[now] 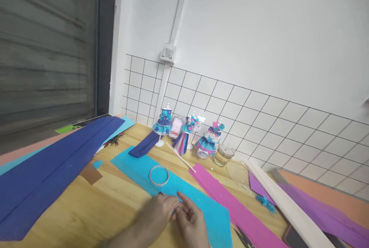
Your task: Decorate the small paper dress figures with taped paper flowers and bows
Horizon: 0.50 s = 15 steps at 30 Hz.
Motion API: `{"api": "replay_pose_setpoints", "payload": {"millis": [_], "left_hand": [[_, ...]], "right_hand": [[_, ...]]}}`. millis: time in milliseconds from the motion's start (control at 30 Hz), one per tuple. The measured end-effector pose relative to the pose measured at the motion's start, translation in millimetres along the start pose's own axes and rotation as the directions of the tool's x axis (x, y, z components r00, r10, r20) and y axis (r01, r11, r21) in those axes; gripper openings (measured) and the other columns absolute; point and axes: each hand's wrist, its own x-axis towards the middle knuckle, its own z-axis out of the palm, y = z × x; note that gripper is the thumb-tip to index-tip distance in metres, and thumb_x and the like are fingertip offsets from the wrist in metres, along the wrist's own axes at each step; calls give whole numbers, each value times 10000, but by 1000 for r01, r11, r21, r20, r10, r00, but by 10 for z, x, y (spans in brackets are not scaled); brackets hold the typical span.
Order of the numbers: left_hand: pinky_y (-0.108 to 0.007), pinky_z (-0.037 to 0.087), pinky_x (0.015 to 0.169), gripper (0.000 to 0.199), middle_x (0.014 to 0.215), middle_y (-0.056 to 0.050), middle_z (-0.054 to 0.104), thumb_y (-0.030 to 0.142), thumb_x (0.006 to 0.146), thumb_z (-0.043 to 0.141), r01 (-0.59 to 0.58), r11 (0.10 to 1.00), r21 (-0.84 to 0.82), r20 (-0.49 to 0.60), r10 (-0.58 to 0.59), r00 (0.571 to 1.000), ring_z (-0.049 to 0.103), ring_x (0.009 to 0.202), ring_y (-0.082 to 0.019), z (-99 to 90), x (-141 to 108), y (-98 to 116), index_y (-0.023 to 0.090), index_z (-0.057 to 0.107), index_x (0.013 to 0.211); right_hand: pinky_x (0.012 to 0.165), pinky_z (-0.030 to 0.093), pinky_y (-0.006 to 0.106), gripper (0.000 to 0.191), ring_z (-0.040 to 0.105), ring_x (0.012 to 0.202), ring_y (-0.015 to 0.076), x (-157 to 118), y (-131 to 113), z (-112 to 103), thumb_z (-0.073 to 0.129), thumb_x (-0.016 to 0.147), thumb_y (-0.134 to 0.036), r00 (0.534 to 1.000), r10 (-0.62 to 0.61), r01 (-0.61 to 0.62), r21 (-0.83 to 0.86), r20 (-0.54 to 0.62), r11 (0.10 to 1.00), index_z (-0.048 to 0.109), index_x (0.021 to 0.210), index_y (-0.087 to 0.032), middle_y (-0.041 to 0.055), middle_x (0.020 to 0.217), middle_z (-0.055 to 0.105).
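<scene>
At six o'clock, the left hand (163, 208) and right hand (190, 217) meet above blue paper (215, 213), grip narrow, contents unclear.

I am at a small craft workspace, by the look of it, though I cannot tell if the room is a home or a studio. Long sheets of blue (57, 171), turquoise (178, 190) and pink paper (230, 205) spread across my wooden table (115, 205). Scissors (243, 236) lie at its near edge, and miniature dresses (206, 142) stand on little stands along the far edge, beneath a wire grid (230, 105) on a white wall (259, 29).
</scene>
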Motion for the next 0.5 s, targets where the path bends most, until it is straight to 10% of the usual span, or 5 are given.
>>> {"api": "replay_pose_setpoints", "payload": {"millis": [267, 500], "left_hand": [[-269, 475, 777, 275, 901, -54, 693, 138, 892, 366, -47, 975, -218, -199, 3, 980, 632, 861, -183, -108, 16, -60, 192, 634, 871], [-277, 484, 756, 314, 829, -49, 708, 355, 831, 457, 169, 705, -689, -132, -351, 927, 645, 827, -199, -610, -86, 25, 162, 624, 1014]], "right_hand": [[584, 386, 240, 478, 516, 602, 137, -98, -143, -25, 390, 883, -429, 961, -227, 275, -515, 156, 812, 484, 1258, -148, 13, 679, 605], [615, 380, 241, 328, 586, 657, 166, -96, -375, -122, 451, 854, -465, 982, -152, 189, -579, 113, 793, 575, 693, -207, 36, 697, 667]]}}
